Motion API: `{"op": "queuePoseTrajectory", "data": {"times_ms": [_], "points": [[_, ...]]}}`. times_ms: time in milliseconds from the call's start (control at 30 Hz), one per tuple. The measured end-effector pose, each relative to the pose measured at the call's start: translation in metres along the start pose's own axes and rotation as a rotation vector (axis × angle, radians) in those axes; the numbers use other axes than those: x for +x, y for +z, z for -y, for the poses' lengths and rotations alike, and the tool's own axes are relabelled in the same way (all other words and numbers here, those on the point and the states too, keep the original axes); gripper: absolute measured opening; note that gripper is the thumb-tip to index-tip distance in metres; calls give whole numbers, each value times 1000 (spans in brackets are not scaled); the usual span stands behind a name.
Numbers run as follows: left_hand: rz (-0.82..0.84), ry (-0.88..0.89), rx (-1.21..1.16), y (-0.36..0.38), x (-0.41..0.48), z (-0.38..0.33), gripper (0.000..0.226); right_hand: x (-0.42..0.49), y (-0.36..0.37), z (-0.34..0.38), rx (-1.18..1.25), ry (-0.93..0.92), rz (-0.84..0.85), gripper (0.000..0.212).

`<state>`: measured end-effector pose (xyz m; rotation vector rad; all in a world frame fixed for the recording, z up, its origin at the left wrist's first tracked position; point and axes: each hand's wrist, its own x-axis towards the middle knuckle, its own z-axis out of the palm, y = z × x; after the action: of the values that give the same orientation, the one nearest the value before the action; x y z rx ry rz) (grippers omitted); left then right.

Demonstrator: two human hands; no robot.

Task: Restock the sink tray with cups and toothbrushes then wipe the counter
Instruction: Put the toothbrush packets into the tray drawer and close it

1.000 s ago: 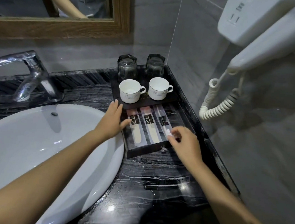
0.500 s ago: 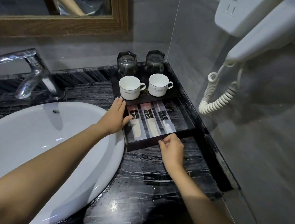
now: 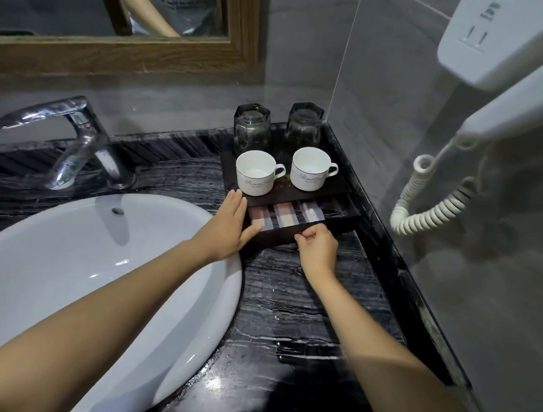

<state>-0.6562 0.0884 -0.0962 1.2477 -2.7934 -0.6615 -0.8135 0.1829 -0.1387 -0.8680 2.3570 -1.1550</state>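
A dark tray (image 3: 340,187) stands in the counter's back right corner. On its top sit two white cups (image 3: 256,172) (image 3: 311,168) and, behind them, two upturned dark glasses (image 3: 251,128) (image 3: 304,127). Below the cups a drawer (image 3: 346,223) is pulled out a short way, showing three wrapped toothbrush packets (image 3: 285,216). My left hand (image 3: 229,225) lies flat against the tray's left side, fingers apart, thumb on the drawer's edge. My right hand (image 3: 317,247) is closed on the drawer's front edge.
A white oval basin (image 3: 64,261) fills the left, with a chrome tap (image 3: 74,138) behind it. The black marble counter (image 3: 303,322) runs toward me on the right. A white wall hairdryer (image 3: 501,77) with a coiled cord (image 3: 426,201) hangs on the right wall. A wood-framed mirror is above.
My right hand left the packets and took the drawer's front edge. The drawer has slid back under the cups, hiding most of the packets. My left hand stayed at the tray's side.
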Motion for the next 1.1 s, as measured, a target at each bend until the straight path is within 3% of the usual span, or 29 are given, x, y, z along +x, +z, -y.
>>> {"op": "queuePoseTrajectory", "data": {"times_ms": [733, 933, 1100], "points": [[-157, 58, 32, 19, -3, 5, 76, 35, 3, 18, -255, -184, 164, 19], [-241, 51, 57, 32, -15, 7, 75, 12, -5, 15, -509, -303, 237, 48], [-187, 21, 83, 34, -40, 14, 74, -19, -2, 11, -597, -280, 297, 71]]}}
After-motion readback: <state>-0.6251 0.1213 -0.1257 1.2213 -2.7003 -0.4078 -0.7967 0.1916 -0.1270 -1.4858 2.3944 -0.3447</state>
